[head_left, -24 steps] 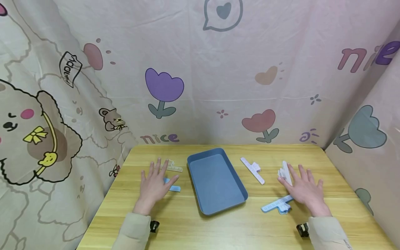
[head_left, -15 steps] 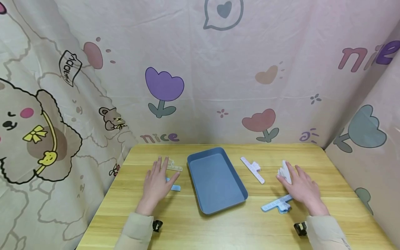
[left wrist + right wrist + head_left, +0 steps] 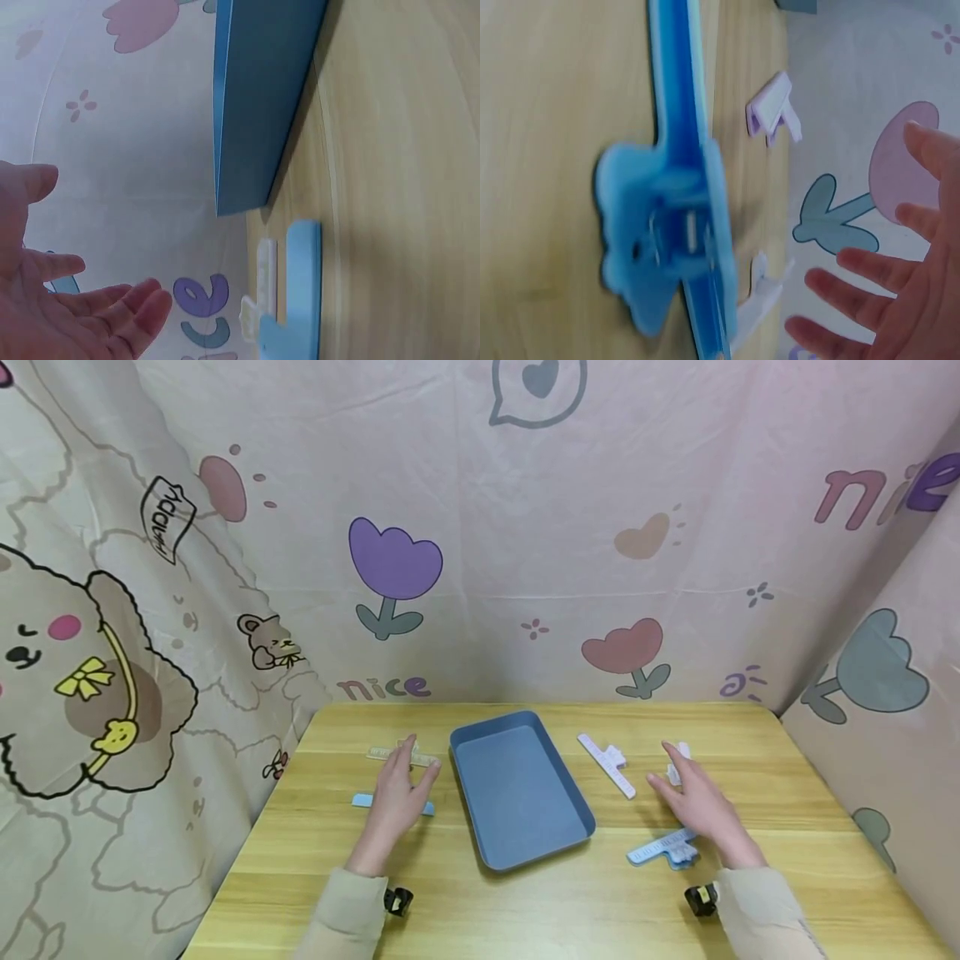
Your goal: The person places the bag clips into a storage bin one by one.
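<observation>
My left hand (image 3: 396, 800) hovers with loosely spread fingers above a cream clip (image 3: 378, 753) and a light-blue clip (image 3: 362, 800), partly covering both. In the left wrist view, the light-blue clip (image 3: 304, 270) lies beside the table-facing side, apart from my left hand (image 3: 82, 311). My right hand (image 3: 705, 806) is also raised and holds nothing, its fingers apart. Behind its fingers a white clip (image 3: 682, 770) is partly hidden. Just below that hand lies a blue clip (image 3: 663, 850), seen large in the right wrist view. A lilac clip (image 3: 607, 767) rests left of it.
A blue-grey rectangular tray (image 3: 521, 797) sits slightly slanted mid-table, between the hands. The wooden table (image 3: 555, 910) ends at a printed curtain (image 3: 495, 568) behind, with more curtain at both sides. Each wrist wears a small black camera (image 3: 398, 902).
Both hands have moved inward toward the tray, their fingers less widely spread. More of the left cream and light-blue clips now shows. The clips and tray stay in place.
</observation>
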A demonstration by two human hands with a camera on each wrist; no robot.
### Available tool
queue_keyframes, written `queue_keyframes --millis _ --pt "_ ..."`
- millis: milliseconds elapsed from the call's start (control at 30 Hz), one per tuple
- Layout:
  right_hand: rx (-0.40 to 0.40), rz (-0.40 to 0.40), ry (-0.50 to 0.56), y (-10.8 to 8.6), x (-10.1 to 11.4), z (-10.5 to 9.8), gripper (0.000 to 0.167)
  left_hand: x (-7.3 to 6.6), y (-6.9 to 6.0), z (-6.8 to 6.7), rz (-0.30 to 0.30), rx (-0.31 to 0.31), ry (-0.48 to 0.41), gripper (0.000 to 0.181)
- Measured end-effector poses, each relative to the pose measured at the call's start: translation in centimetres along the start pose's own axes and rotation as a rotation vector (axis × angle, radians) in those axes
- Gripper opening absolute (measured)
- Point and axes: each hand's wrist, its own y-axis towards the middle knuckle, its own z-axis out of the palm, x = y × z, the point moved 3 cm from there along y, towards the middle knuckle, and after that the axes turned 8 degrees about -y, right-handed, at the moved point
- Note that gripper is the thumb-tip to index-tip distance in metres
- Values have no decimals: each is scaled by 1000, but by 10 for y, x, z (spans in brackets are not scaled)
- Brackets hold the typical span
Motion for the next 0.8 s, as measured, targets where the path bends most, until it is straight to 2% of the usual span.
queue_keyframes --millis 200,433,633,800 --pt "5 -20 132 8 7 7 75 -3 0 14 -22 0 -110 72" --pt "21 -5 198 15 11 14 72 3 6 33 -96 45 -222 73" --pt "20 0 232 22 9 18 70 9 9 47 -145 55 -263 70" --pt "60 24 286 28 7 22 70 15 9 58 -179 74 -269 66"
